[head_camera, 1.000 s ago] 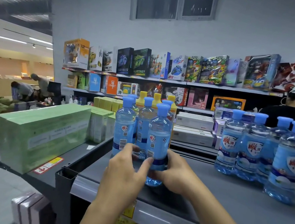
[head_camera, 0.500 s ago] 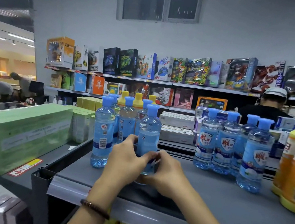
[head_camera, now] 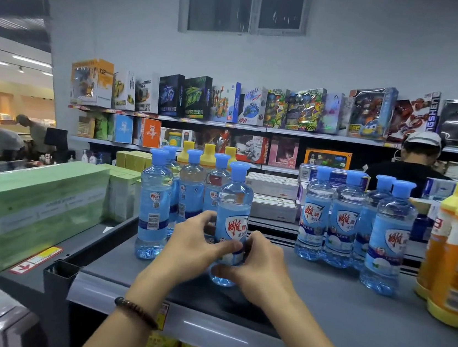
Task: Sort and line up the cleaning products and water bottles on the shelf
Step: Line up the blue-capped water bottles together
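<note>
A clear blue bottle point(head_camera: 235, 203) with a blue cap stands on the grey shelf point(head_camera: 322, 297), its red-and-white label facing me. My left hand point(head_camera: 196, 244) and my right hand point(head_camera: 257, 263) both wrap its lower half. Just behind and left of it stands a cluster of blue-capped bottles point(head_camera: 154, 207), with yellow-capped bottles point(head_camera: 208, 155) at the back. A second group of blue bottles point(head_camera: 343, 222) stands to the right. Orange cleaning bottles point(head_camera: 456, 259) with yellow caps stand at the far right.
Green boxes point(head_camera: 27, 206) lie on the lower shelf to the left. Flat white boxes point(head_camera: 271, 196) are stacked behind the bottles. Toy boxes point(head_camera: 230, 103) fill the back wall shelves. A person in a white cap point(head_camera: 420, 156) stands beyond the shelf at right.
The held bottle has been turned so its label faces me. The view has swung right, bringing more of the orange bottles into sight.
</note>
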Demonstrator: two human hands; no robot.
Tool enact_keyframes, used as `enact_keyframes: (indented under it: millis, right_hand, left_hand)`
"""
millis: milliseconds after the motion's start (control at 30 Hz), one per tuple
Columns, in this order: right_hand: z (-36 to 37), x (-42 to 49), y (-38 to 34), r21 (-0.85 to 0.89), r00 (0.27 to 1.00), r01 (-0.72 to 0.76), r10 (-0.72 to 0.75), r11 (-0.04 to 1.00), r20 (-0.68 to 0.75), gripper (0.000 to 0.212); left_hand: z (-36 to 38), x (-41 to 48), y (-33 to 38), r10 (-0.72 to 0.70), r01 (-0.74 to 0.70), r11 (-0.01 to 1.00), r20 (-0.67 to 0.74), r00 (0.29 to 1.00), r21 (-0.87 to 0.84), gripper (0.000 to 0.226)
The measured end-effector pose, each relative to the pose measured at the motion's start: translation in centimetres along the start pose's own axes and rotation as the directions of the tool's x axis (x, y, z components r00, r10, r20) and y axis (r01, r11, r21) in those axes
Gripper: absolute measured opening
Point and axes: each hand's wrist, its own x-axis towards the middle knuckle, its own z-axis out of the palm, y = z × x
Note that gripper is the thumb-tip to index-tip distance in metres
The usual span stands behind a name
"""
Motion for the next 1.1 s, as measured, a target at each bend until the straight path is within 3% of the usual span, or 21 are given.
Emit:
enact_keyframes:
  millis: [167, 433, 633, 833, 1100]
  right_hand:
    - [-1.9, -0.5, 1.1, -0.059, 1.0, 0.013, -0.014, 0.998, -0.011, 0.052]
    - [-6.4, -2.4, 4.5, -0.278, 0.977, -0.014, -0.046, 0.96, -0.208, 0.036]
    - [-10.3, -3.3, 7.7, -0.298, 0.983, -0.014, -0.042, 0.954, -0.181, 0.04]
    - [-13.1, -3.9, 9.9, -0.337, 0.995, 0.035, -0.063, 0.941, -0.073, 0.043]
    - [-14.4, -4.0, 12.1, -0.316, 0.997, 0.003, -0.028, 0.949, -0.072, 0.048]
  left_hand:
    - [1.2, 0.8, 0.5, -0.002, 0.004, 1.0, 0.08, 0.997, -0.024, 0.038]
    - [7.4, 3.3, 3.8, 0.07, -0.082, 0.995, 0.186, 0.98, 0.062, 0.049]
    - [10.8, 5.3, 6.6, 0.052, -0.062, 0.998, 0.341, 0.939, 0.019, 0.043]
    - [14.2, 6.7, 8.6, 0.061, -0.088, 0.995, 0.39, 0.919, 0.05, 0.037]
    - [17.6, 8.3, 9.9, 0.019, -0.056, 0.996, 0.475, 0.88, 0.064, 0.024]
